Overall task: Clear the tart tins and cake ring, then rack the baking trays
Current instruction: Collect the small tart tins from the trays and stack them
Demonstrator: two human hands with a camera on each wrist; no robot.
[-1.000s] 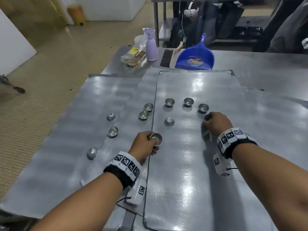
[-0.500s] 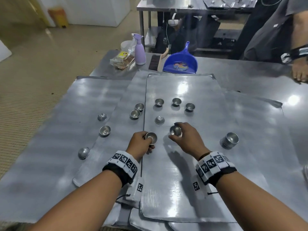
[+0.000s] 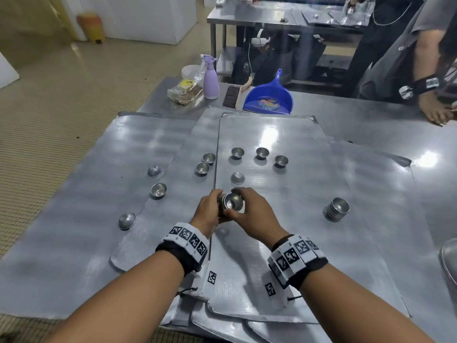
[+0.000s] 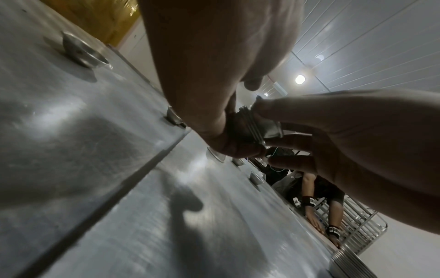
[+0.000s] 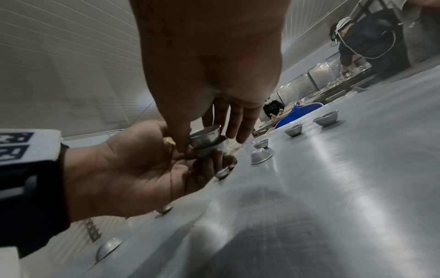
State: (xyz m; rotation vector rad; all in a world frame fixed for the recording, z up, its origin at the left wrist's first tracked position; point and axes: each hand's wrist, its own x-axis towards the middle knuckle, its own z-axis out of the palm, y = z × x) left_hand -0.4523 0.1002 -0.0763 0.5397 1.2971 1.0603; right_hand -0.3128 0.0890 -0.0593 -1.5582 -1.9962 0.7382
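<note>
Two hands meeting over the baking trays, nesting small tart tins.

Left hand (image 3: 210,209) curled around a small stack of tins (image 5: 210,149), grip closed on it from below; right hand (image 3: 249,214) pinching one tart tin (image 3: 232,201) by its rim, thumb and fingers closed on it, seating it mouth-up into that stack, just above the top baking tray (image 3: 267,134). Loose tins scattered on the overlapping trays beyond and to the left, some upright, some upside down. Separate nested pile of tins (image 3: 337,209) standing well apart to the right. Blue dustpan (image 3: 269,97), brush (image 3: 232,95) and lilac spray bottle (image 3: 210,80) at the far edge of the table (image 3: 371,115).
</note>
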